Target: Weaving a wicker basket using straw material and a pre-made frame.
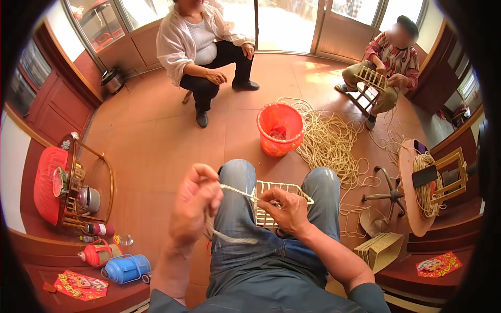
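A white wire basket frame rests between my knees, on my jeans. My left hand, raised over my left thigh, is closed on a cream twisted cord. The cord runs taut from there to the frame's upper edge, while its loose tail hangs below the hand across my thigh. My right hand is bent over the frame, its fingers pinched on the cord where it meets the wires. The fingers cover part of the frame's top.
Ahead stands a red bucket beside a heap of loose cord. A woven basket sits at my right, near a swivel chair. One person sits far left; another handles a frame far right. Flasks stand at left.
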Motion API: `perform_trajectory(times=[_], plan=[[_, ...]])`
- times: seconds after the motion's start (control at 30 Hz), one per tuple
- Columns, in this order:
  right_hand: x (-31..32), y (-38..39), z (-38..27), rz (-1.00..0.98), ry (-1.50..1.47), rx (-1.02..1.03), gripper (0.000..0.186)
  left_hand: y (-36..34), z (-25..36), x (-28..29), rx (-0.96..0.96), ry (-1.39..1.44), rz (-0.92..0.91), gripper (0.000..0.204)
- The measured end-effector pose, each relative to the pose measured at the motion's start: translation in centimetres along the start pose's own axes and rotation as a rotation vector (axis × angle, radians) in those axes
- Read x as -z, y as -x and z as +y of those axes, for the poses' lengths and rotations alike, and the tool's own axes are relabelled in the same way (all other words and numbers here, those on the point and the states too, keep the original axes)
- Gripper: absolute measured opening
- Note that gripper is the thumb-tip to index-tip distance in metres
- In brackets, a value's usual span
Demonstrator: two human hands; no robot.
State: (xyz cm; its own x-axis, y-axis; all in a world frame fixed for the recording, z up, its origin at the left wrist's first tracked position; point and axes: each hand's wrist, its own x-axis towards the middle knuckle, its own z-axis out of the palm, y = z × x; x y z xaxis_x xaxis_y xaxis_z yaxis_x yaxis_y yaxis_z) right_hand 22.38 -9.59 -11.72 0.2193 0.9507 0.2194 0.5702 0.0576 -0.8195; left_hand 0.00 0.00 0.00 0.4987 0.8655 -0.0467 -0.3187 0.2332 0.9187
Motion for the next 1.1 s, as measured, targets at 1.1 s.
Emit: perform_trajectory(times=[1.1], plan=[[2.0,-1.6,-0.9,-0.359,0.186,-0.115,0.035,4.5,-15.5,-2.2,-0.026,-0.847,0.047,0.067]])
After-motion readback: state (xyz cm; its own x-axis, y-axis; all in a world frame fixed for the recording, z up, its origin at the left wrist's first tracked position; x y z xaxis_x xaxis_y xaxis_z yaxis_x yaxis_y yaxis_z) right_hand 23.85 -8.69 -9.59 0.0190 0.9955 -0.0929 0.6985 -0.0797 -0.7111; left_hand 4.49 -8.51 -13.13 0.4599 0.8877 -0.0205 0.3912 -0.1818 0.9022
